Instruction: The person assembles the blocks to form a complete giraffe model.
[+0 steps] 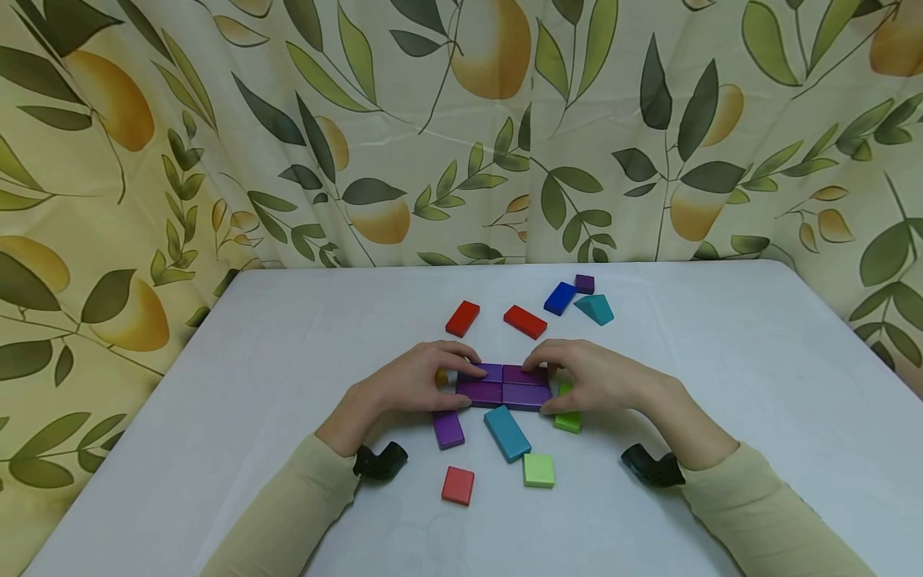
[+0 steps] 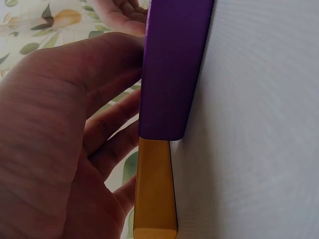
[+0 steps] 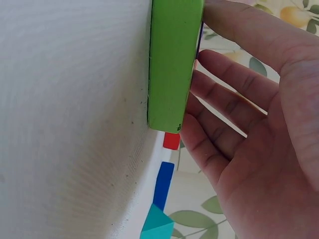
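Flat purple blocks (image 1: 479,393) lie side by side in two rows of two, forming a rectangle in the middle of the table. My left hand (image 1: 411,378) grips the rectangle's left end, thumb at the near edge and fingers at the far side. At the right end my right hand (image 1: 606,375) does likewise, its thumb on the near corner. Under the right hand lies a green block (image 1: 568,422), partly hidden. An orange block (image 2: 155,189) stands beside the purple ones by the left hand, mostly covered in the head view.
Nearer me lie a purple block (image 1: 449,430), a teal block (image 1: 507,433), a light green square (image 1: 538,470) and a red square (image 1: 457,486). Beyond the hands are red blocks (image 1: 525,321), a blue block (image 1: 560,298), a teal triangle (image 1: 595,309) and a small purple block (image 1: 584,284).
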A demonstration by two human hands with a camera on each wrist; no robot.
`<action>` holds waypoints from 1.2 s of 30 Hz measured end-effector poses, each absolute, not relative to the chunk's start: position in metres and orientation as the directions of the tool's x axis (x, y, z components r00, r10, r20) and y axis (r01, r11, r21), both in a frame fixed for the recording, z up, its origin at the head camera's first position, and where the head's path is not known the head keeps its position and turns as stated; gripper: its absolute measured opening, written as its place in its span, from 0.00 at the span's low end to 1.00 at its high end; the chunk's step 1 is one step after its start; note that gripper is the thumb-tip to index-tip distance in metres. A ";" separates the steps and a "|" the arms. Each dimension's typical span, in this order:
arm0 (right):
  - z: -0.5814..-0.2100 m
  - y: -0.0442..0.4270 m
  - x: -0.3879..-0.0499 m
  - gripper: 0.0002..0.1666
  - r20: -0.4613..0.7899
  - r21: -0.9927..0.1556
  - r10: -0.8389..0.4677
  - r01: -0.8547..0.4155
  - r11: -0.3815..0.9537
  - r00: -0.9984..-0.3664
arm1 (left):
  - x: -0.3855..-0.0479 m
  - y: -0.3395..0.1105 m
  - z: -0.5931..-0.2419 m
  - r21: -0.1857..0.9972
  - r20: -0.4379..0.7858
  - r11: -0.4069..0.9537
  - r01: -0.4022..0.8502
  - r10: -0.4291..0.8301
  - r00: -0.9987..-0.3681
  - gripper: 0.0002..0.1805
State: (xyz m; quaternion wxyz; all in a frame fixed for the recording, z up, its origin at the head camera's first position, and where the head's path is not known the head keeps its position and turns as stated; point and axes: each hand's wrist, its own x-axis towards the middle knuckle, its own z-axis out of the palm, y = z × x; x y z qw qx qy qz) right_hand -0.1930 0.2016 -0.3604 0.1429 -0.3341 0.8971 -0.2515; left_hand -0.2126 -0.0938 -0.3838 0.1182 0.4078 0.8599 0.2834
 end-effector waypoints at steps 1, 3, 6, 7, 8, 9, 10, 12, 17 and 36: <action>-0.361 0.201 -0.193 0.31 -0.090 -0.545 -0.669 -0.526 0.653 -0.738 | -0.213 -0.094 -0.384 0.584 0.028 0.506 0.634 0.769 -0.639 0.20; -0.361 0.201 -0.193 0.31 -0.093 -0.541 -0.665 -0.523 0.659 -0.741 | -0.213 -0.093 -0.384 0.586 0.025 0.508 0.632 0.768 -0.640 0.20; -0.361 0.201 -0.194 0.31 -0.098 -0.537 -0.661 -0.520 0.664 -0.744 | -0.213 -0.093 -0.385 0.586 0.022 0.510 0.630 0.767 -0.641 0.20; -0.361 0.201 -0.194 0.31 -0.098 -0.537 -0.661 -0.520 0.664 -0.744 | -0.213 -0.093 -0.385 0.586 0.020 0.512 0.629 0.766 -0.642 0.20; -0.361 0.201 -0.194 0.32 -0.099 -0.537 -0.662 -0.520 0.664 -0.743 | -0.214 -0.093 -0.385 0.585 0.019 0.512 0.629 0.766 -0.642 0.20; -0.361 0.202 -0.194 0.32 -0.099 -0.537 -0.661 -0.519 0.665 -0.744 | -0.214 -0.094 -0.385 0.585 0.020 0.511 0.630 0.768 -0.640 0.20; -0.361 0.202 -0.194 0.32 -0.100 -0.536 -0.661 -0.519 0.666 -0.744 | -0.214 -0.094 -0.385 0.585 0.023 0.507 0.633 0.770 -0.638 0.20; -0.360 0.202 -0.194 0.32 -0.100 -0.536 -0.659 -0.518 0.667 -0.745 | -0.214 -0.094 -0.384 0.583 0.025 0.504 0.637 0.773 -0.634 0.21; -0.360 0.202 -0.194 0.32 -0.101 -0.538 -0.656 -0.514 0.669 -0.748 | -0.214 -0.096 -0.382 0.586 0.025 0.498 0.639 0.777 -0.629 0.22; -0.360 0.201 -0.192 0.31 -0.109 -0.534 -0.648 -0.505 0.678 -0.754 | -0.185 -0.122 -0.380 0.574 0.025 0.571 0.587 0.704 -0.709 0.25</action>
